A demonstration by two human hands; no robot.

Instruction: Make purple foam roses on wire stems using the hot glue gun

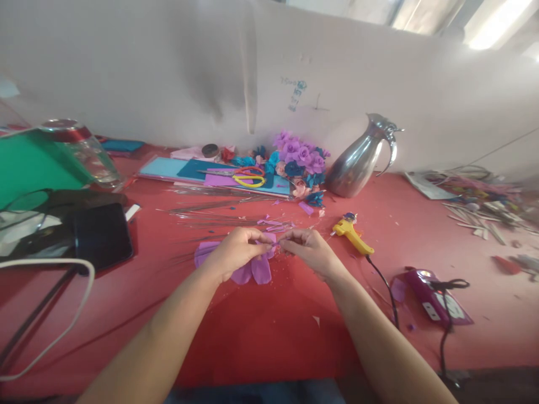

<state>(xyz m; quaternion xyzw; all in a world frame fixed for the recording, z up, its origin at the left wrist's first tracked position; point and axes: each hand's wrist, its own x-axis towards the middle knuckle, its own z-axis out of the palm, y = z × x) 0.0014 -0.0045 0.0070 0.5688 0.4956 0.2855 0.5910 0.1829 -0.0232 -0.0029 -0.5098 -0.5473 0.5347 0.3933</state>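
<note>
My left hand (240, 251) and my right hand (310, 252) meet over the middle of the red table, thumbs and fingers closed in a pinch. Between the fingertips runs a small, thin purple strip (275, 243), which both hands seem to grip; its exact shape is too small to make out. Under and beside my left hand lie several purple paper petals (261, 271), partly covered by it. Thin wires (210, 209) are spread just beyond the hands, with small purple paper scraps (273, 224) among them.
A yellow glue gun (354, 237) lies to the right, its cord leading toward a purple power strip (438, 297). Scissors (244, 177) rest on coloured paper sheets (164, 168). Behind are paper flowers (301, 157) and a metal jug (357, 160). At left are a phone (103, 238) and a jar (90, 154).
</note>
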